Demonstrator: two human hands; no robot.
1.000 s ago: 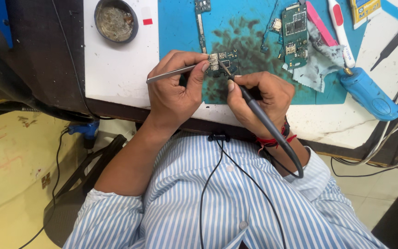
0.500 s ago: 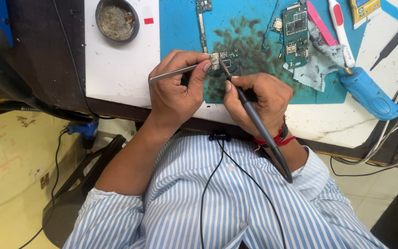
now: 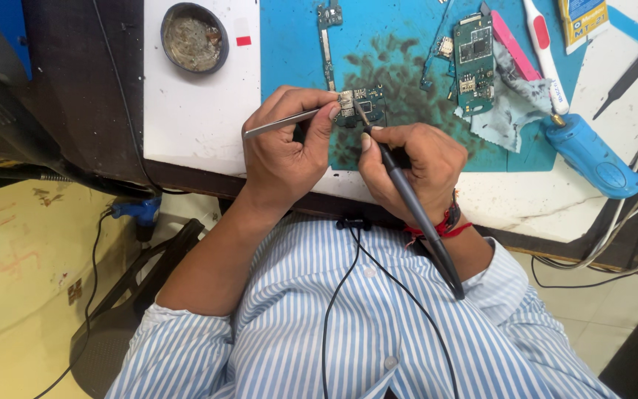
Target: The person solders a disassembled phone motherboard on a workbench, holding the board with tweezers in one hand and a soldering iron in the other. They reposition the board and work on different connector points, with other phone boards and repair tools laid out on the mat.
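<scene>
Item: small circuit board (image 3: 359, 106), lying on the blue mat (image 3: 289, 44) at the near edge of the bench, directly between my two hands so both tools reach it without stretching

Left hand (image 3: 286, 151): fingers pinched closed on metal tweezers (image 3: 282, 123), held almost flat, tips touching the left end of the board; I judge this steadies it

Right hand (image 3: 407, 159): fingers wrapped in a pen grip around a dark soldering iron (image 3: 407, 196), tip angled down onto the board, handle and cord trailing back over my wrist and striped shirt (image 3: 378, 332) to keep the cable off the work

Set aside, within reach:
- round tin of flux (image 3: 194, 37), on the white sheet left of the mat
- larger green board (image 3: 474, 63), resting partly on a grey cloth (image 3: 507, 111)
- blue handled tool (image 3: 592, 151), right of the mat
- white-and-red brush (image 3: 544, 48)
</scene>
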